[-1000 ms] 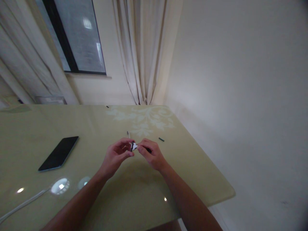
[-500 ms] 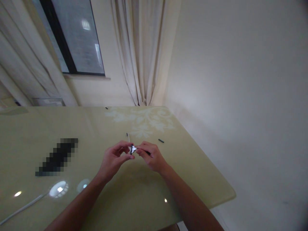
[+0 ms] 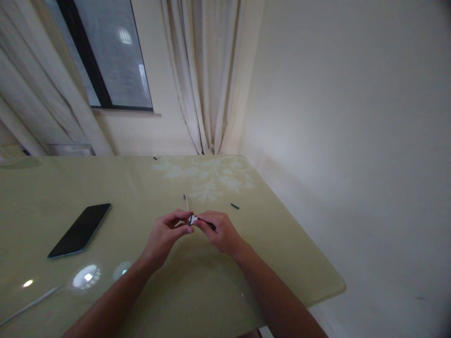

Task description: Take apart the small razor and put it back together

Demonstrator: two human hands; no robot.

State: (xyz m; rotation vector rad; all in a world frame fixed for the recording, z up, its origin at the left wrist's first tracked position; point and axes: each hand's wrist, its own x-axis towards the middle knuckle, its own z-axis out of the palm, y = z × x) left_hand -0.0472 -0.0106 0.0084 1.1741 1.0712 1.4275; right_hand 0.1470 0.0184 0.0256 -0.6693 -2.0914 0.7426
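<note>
Over the table, both of my hands are close together on a small black and silver-white piece (image 3: 192, 219). My left hand (image 3: 165, 237) pinches its dark edge between thumb and fingers. My right hand (image 3: 221, 233) is closed around a slim dark item (image 3: 211, 226), whose tip meets the silvery part; most of it is hidden by the fingers. What kind of things these are is too small to make out. Just beyond my left fingers lies a thin white strand (image 3: 187, 203) with a dark end.
A glossy pale green table (image 3: 289, 263) carries a dark phone or tablet (image 3: 81, 230) at left. A white cable (image 3: 31, 305) runs at the lower left. One short dark stick (image 3: 235, 205) lies beyond my right hand, another small dark bit (image 3: 155, 158) at the far edge.
Both hands and the small piece have shifted slightly left in the view, and the right fingers sit a little closer to the left ones. The grip looks the same.
</note>
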